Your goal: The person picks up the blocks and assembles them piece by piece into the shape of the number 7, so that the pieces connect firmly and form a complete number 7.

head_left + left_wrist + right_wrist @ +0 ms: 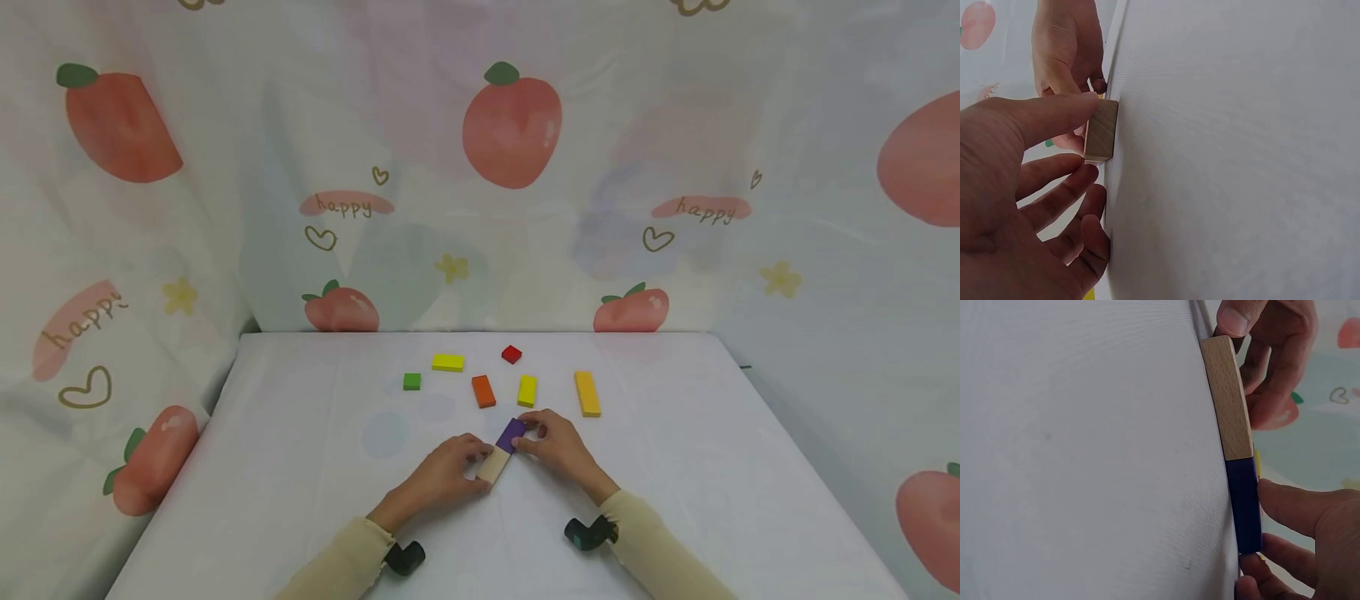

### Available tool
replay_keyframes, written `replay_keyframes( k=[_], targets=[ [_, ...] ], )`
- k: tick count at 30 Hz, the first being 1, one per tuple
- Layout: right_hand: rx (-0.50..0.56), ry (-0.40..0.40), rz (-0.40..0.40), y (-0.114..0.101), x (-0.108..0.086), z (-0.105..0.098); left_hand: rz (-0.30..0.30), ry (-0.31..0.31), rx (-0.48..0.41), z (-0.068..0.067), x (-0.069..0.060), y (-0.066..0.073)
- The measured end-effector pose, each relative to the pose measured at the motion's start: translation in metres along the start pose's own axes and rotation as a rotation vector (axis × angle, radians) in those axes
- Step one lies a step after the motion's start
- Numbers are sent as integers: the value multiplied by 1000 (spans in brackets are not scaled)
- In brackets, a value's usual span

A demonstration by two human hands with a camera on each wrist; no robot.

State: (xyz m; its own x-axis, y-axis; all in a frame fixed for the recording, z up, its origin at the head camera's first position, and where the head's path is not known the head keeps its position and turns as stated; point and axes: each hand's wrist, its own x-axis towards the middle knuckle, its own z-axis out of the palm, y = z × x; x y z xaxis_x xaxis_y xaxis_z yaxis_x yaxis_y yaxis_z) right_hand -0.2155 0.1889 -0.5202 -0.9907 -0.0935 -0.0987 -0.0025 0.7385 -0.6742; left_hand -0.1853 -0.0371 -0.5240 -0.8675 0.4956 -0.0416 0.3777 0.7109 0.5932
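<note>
- Lower centre, head view: left hand (442, 472) pinches the wooden block (492, 467), right hand (558, 448) the purple block (510, 435), end to end
- White tabletop (255, 450) spreads wide left and right; its far edge crosses mid-frame
- Right wrist view shows their join side-on, hidden in left wrist view

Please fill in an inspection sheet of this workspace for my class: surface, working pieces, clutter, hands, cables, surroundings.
Surface: white-covered table, faint coloured patches showing.
Working pieces: plain wooden block and purple block, end to end, touching.
Clutter: green block, farther yellow block, nearer yellow block, red block, orange block, amber block; all apart, beyond the hands.
Hands: left hand pinches the plain wooden block; right hand pinches the purple block.
Cables: nothing seen.
Surroundings: fruit-printed backdrop with "happy" lettering.
</note>
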Motion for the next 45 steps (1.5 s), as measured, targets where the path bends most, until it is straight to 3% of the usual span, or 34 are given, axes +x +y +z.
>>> replay_keyframes(
  k=[13,33,45],
  targets=[
    [-48,1,-6,1,2,3,-31,0,12,0,-1,3],
    [-66,-9,-56,-1,5,2,-61,-69,11,3,6,-1],
    [-86,-26,-104,5,11,1,-42,-33,16,6,6,0]
  ],
)
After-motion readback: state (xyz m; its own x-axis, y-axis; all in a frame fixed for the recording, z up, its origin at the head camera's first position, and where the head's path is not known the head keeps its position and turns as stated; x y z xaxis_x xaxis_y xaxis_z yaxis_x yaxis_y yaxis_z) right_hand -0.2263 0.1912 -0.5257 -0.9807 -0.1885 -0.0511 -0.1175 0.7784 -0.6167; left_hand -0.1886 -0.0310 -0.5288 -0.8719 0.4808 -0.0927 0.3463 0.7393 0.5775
